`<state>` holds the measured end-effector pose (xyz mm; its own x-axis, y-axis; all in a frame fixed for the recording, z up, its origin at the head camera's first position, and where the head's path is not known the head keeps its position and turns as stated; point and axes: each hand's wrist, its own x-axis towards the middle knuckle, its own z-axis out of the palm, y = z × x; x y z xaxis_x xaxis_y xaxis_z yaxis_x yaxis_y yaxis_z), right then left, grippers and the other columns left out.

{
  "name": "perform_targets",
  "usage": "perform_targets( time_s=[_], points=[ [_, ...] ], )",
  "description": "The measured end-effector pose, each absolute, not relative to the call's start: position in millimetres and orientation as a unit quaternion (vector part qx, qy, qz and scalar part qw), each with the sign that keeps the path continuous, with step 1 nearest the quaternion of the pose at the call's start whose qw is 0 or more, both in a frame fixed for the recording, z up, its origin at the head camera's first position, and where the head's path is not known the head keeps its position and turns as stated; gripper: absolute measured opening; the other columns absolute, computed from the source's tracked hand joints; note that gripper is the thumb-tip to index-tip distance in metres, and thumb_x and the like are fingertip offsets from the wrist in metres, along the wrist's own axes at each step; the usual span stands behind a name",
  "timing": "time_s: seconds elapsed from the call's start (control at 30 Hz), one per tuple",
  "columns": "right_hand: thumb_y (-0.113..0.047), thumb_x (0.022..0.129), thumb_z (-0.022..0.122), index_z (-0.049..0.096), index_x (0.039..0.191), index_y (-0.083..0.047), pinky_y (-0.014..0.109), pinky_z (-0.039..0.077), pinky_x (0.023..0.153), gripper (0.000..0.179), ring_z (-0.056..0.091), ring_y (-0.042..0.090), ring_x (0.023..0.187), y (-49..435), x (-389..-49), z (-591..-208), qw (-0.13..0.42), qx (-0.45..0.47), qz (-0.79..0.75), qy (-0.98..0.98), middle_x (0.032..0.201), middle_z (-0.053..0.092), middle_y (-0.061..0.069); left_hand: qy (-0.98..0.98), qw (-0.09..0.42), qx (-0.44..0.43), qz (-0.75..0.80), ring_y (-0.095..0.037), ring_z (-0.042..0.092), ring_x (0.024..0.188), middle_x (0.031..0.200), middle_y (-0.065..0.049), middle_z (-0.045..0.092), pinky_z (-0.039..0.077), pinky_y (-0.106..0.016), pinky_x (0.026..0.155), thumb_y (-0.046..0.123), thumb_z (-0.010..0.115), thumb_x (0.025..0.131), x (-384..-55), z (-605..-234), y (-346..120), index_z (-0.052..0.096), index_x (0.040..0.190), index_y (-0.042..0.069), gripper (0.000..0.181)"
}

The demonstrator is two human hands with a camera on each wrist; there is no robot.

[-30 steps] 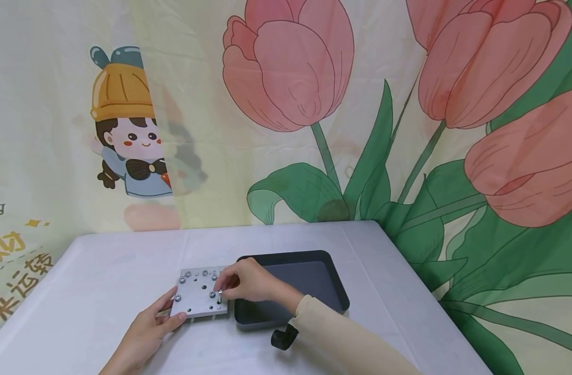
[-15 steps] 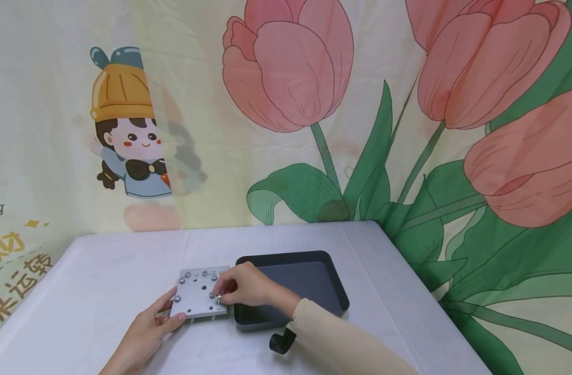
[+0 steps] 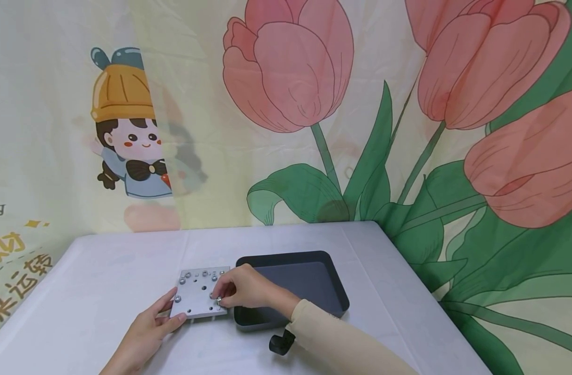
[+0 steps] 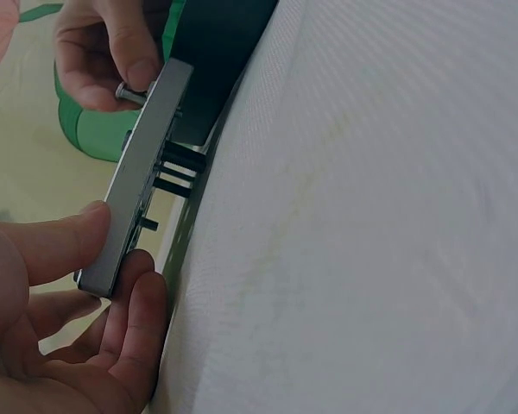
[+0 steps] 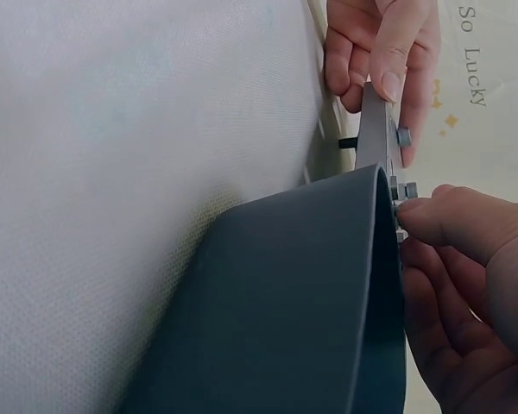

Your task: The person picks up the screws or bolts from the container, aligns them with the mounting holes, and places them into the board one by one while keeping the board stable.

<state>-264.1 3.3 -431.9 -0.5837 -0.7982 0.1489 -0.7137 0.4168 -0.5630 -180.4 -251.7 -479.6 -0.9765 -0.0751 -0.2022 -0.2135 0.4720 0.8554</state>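
My left hand (image 3: 147, 330) grips the near-left corner of a silver metal plate (image 3: 192, 298), thumb on the upper face and fingers beneath. The plate has several holes and several socket-head screws in its face. My right hand (image 3: 250, 286) is over the plate's right side, pinching a screw (image 4: 131, 94) by its head between thumb and fingers. In the left wrist view that screw stands at the plate's face near the far end. Dark screw shanks (image 4: 181, 166) stick out of the plate's underside. The fingertips partly hide the screw in the head view.
A dark grey tray (image 3: 339, 291) lies just right of the plate, beneath my right forearm. A white cloth (image 3: 103, 281) covers the table. A black strap piece (image 3: 282, 342) hangs from the right wrist. Behind stands a printed backdrop (image 3: 211, 177) with tulips.
My right hand has moved slightly down and towards me with the screw, and less of its shank shows above the plate. The left hand and plate stay put.
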Motion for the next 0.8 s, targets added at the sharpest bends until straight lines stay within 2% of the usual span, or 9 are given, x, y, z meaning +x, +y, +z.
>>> perform_targets(
  time_s=[0.57, 0.8],
  points=[
    [-0.005, 0.094, 0.08, 0.082, 0.108, -0.015, 0.011, 0.052, 0.076, 0.017, 0.061, -0.008, 0.081, 12.8, -270.9, -425.4, 0.069, -0.449, -0.295, 0.841, 0.095, 0.075, -0.013, 0.862, 0.071, -0.086, 0.494, -0.026, 0.061, 0.113, 0.156, -0.034, 0.044, 0.052, -0.027, 0.077, 0.038, 0.077, 0.099, -180.8, -479.7, -251.7, 0.027, 0.169, 0.01, 0.09],
    [-0.007, 0.097, 0.076, 0.081, 0.115, -0.011, 0.014, 0.053, 0.081, 0.019, 0.065, -0.004, 0.087, 36.2, -289.8, -403.8, 0.063, -0.423, -0.296, 0.854, 0.11, 0.078, -0.001, 0.862, 0.065, -0.084, 0.496, -0.025, 0.061, 0.112, 0.155, -0.032, 0.046, 0.05, -0.027, 0.076, 0.037, 0.077, 0.098, -180.1, -479.4, -251.2, 0.029, 0.168, 0.009, 0.09]
  ],
)
